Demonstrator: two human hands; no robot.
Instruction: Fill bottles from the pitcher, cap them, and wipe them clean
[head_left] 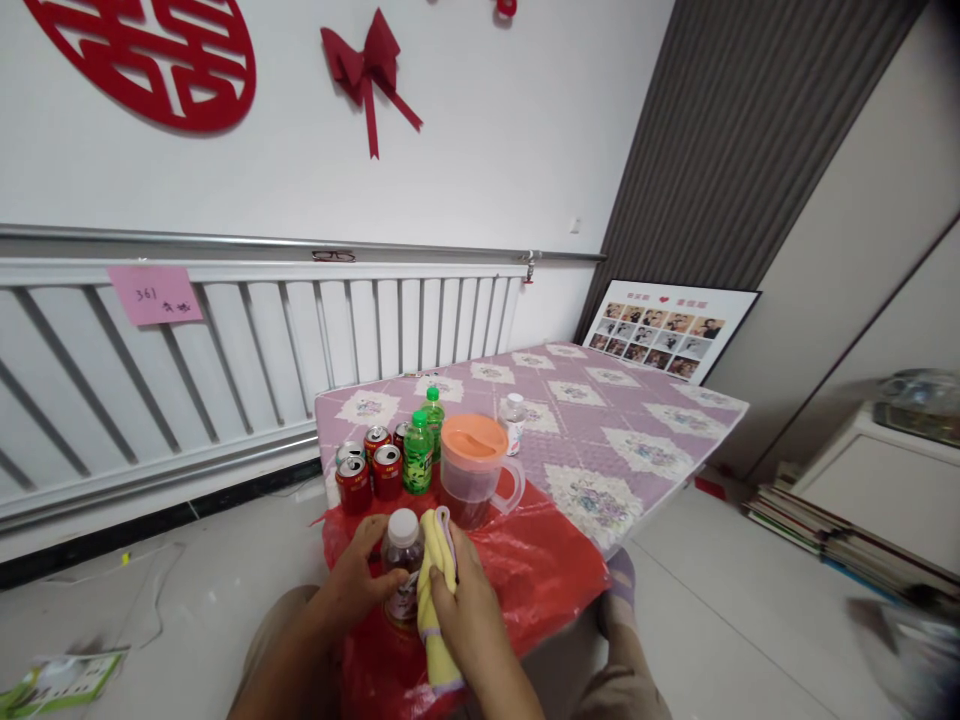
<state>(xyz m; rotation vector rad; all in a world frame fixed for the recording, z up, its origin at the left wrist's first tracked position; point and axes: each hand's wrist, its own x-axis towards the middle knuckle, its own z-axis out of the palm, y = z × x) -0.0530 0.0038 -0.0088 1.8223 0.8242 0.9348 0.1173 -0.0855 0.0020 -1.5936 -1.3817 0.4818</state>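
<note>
Down at the near edge of the low surface (652, 440), over a crumpled red plastic sheet (547, 570), the person's two hands meet around a small bottle (403, 570) with a white cap and a dark drink inside. From the head view, the only one there is, the bottle stands upright, its long axis running straight up from the sheet, cap toward the camera. The left hand (358, 580) comes in from the left and its fingers are curled around the bottle's body, gripping it. The right hand (469, 610) sits just to the right, fingers closed over a folded yellow cloth (435, 590) whose upper end is pressed against the bottle's right side; the cloth hangs down lengthwise below the hand. So the bottle lies between the two hands, touching both the left fingers and the cloth, with the left hand the one that actually holds it. Just behind stand a clear jug with an orange lid (480, 470), two green bottles (418, 452), a cluster of red cans (371, 470) and a small clear bottle (514, 420), all apart from the hands.
</note>
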